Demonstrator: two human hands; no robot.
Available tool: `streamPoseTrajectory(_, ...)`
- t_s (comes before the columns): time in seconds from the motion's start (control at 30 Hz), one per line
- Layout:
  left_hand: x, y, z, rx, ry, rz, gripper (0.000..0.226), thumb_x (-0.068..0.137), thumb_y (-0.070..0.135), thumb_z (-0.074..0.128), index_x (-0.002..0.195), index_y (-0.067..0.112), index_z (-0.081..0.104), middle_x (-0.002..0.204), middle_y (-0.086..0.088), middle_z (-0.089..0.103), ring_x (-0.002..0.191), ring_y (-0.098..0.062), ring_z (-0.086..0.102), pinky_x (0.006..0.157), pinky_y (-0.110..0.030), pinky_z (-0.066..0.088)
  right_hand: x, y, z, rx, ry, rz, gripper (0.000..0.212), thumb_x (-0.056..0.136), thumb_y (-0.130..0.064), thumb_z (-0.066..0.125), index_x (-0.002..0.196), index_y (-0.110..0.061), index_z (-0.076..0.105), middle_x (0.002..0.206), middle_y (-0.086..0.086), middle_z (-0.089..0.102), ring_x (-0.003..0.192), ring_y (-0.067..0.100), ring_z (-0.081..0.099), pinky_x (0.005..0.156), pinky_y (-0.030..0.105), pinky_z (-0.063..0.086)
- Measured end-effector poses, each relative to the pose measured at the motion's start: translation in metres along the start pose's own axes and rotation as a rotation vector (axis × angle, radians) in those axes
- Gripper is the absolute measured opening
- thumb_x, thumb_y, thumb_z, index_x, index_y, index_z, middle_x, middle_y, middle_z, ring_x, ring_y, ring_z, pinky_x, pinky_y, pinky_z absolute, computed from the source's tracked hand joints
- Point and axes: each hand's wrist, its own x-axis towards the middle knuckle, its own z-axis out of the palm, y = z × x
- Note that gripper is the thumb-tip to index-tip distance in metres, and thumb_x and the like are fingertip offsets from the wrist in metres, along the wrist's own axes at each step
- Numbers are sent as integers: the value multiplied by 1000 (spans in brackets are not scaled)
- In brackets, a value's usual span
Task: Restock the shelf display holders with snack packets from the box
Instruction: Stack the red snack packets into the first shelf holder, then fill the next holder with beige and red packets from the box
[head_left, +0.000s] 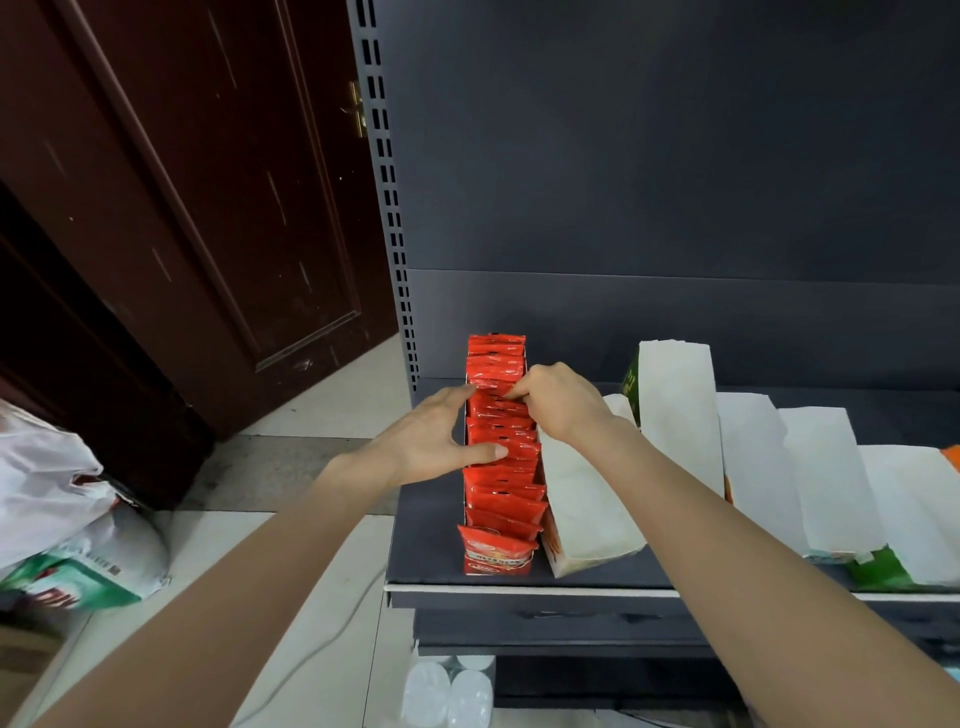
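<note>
Snack packets (501, 452) upright in holder, left hand (434, 441) fingers spread against them, right hand (558, 402) fingers pinching one's top.

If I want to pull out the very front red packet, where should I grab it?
Pinch the front red packet by its top edge, coming from above. It stands upright at the holder's open front end, packed against the row of red packets behind, so probably only that edge is easy to catch.

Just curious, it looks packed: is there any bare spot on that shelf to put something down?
Yes: the dark shelf left of the red packet holder, and behind the white holders. Between holders it is crowded.
</note>
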Motion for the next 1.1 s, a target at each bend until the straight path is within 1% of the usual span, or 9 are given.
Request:
streamPoseTrajectory(0.1, -1, 5, -1, 185, 21, -17, 80, 84, 60, 55, 149, 28, 20, 155, 5, 23, 140, -16, 25, 110, -36, 28, -10, -2, -4, 115, 49, 6, 27, 98, -27, 46, 118, -21, 63, 118, 0, 63, 102, 20, 63, 86, 36, 54)
streamPoseTrajectory(0.2, -4, 16, 4, 216, 184, 52, 56, 92, 46, 49, 142, 24, 37, 149, 2, 34, 136, -18, 31, 112, -39, 28, -32, -3, -9, 235, 278, 39, 28, 97, -22, 46, 121, -18, 61, 120, 3, 61, 109, 18, 59, 91, 34, 51)
streamPoseTrajectory(0.3, -11, 40, 14, 262, 383, 133, 34, 94, 27, 47, 127, 20, 53, 130, 2, 53, 119, -17, 45, 103, -38, 37, -61, 9, -13, 320, 375, 80, 25, 96, -16, 48, 117, -16, 62, 117, 2, 62, 108, 16, 57, 91, 28, 50)
streamPoseTrajectory(0.43, -20, 89, 38, 315, 488, 238, 28, 94, 27, 44, 118, 21, 58, 119, 3, 60, 111, -17, 51, 93, -31, 36, -105, 38, -19, 347, 403, 137, 25, 96, -14, 48, 115, -18, 64, 119, 0, 63, 105, 15, 59, 90, 19, 42)
streamPoseTrajectory(0.67, -53, 179, 139, 130, 302, 233, 23, 95, 26, 43, 108, 18, 60, 103, -1, 65, 95, -21, 57, 81, -36, 46, -224, 119, -2, 458, 347, 273, 26, 94, -9, 47, 113, -17, 63, 92, -1, 66, 85, 16, 61, 74, 22, 44)
streamPoseTrajectory(0.77, -69, 213, 199, 136, 235, 204, 22, 96, 28, 42, 104, 16, 60, 99, -3, 66, 90, -24, 61, 75, -39, 51, -286, 160, 17, 418, 308, 344, 26, 95, -12, 47, 117, -17, 60, 90, 2, 67, 78, 18, 61, 70, 32, 48)
streamPoseTrajectory(0.9, -87, 246, 278, 103, 79, 181, 19, 96, 27, 44, 103, 18, 59, 98, -1, 67, 86, -20, 63, 72, -39, 54, -358, 211, 46, 339, 232, 421, 24, 97, -14, 47, 117, -17, 59, 82, -1, 64, 67, 11, 57, 58, 23, 47)
streamPoseTrajectory(1.0, -99, 256, 333, 110, -58, 166, 20, 96, 23, 44, 108, 17, 59, 103, -4, 65, 88, -21, 63, 73, -40, 55, -402, 246, 69, 326, 201, 484, 28, 94, -12, 49, 120, -15, 60, 113, 6, 64, 99, 22, 60, 84, 36, 50)
streamPoseTrajectory(1.1, -109, 260, 371, 218, -217, 111, 29, 95, 20, 44, 123, 15, 52, 117, -10, 60, 97, -26, 61, 79, -39, 54, -434, 275, 87, 258, 100, 460, 44, 90, -7, 52, 133, -14, 48, 139, 12, 44, 129, 29, 40, 105, 37, 37)
